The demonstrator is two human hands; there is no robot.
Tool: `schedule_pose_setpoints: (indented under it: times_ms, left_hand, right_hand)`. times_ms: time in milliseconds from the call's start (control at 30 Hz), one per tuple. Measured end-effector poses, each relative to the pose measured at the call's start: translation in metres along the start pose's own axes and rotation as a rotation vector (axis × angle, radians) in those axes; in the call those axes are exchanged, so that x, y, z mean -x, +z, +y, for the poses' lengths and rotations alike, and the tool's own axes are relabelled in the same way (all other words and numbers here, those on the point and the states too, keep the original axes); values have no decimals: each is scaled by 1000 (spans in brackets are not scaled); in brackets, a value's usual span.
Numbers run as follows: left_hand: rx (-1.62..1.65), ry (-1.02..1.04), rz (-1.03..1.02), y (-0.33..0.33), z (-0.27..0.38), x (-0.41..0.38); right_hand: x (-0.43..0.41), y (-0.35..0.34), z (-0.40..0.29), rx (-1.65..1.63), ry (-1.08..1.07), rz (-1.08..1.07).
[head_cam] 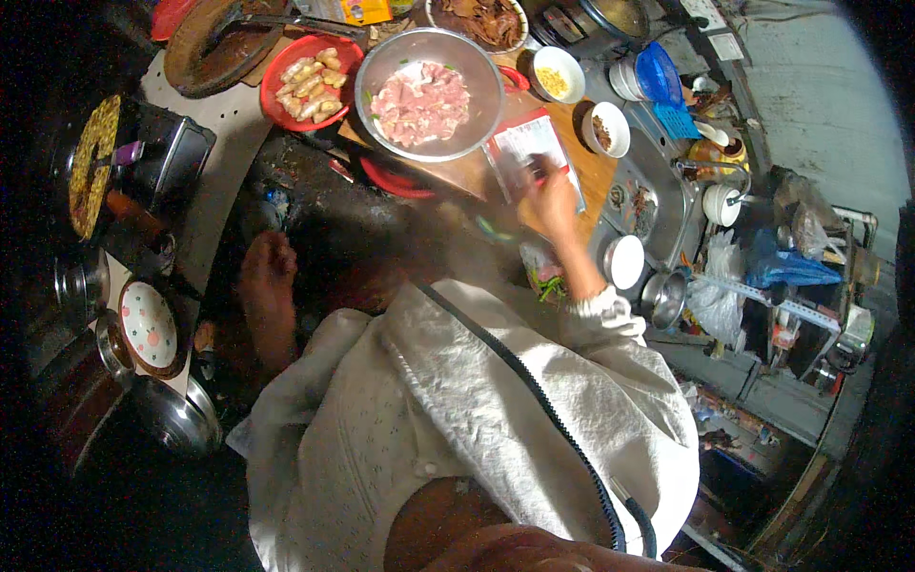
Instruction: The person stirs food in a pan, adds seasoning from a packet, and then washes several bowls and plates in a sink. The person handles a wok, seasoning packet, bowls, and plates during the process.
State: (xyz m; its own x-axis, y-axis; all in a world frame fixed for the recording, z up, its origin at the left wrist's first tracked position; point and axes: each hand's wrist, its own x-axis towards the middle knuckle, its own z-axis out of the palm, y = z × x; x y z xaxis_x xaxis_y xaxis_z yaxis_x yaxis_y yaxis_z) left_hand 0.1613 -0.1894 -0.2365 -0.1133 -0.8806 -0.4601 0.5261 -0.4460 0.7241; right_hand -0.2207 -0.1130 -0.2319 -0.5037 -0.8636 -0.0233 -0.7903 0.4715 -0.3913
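Observation:
My right hand (556,196) is over a white and red printed packet (525,139) at the edge of the wooden board (597,171). Blur around its fingertips hides whether they grip something; a small dark patch shows there. Left of the packet stands a large steel bowl (493,114) with slices of raw pink meat (422,100) and a few green bits. My left hand (268,264) hangs in shadow with curled fingers, just below a small bluish shiny object (275,200). Whether it holds that object is unclear.
Ginger-like pieces (311,86) fill a red basket (350,53). Two white bowls (572,68) hold chopped yellow and brown bits. A steel sink (661,236) lies right. An iron wok (189,57) is at upper left; a patterned plate (149,325) sits at left.

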Motion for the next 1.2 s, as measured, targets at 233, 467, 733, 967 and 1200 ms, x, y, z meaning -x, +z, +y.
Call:
schedule_pose_setpoints:
  times_ms: [233, 467, 733, 967, 1200]
  left_hand:
    - [-247, -135, -292, 10, -57, -20]
    - [-699, 64, -470, 4, -90, -26]
    - [-297, -619, -468, -15, -139, -23]
    - [-876, 699, -467, -112, -147, -21]
    - [-661, 173, -40, -189, -72, -60]
  right_hand:
    - [-4, 49, 23, 539, -176, -116]
    - [-12, 68, 54, 627, -333, 78]
    - [87, -1, -33, 275, -733, -312]
    - [56, 106, -122, 230, -1359, -392]
    - [10, 17, -330, -217, -1375, -160]
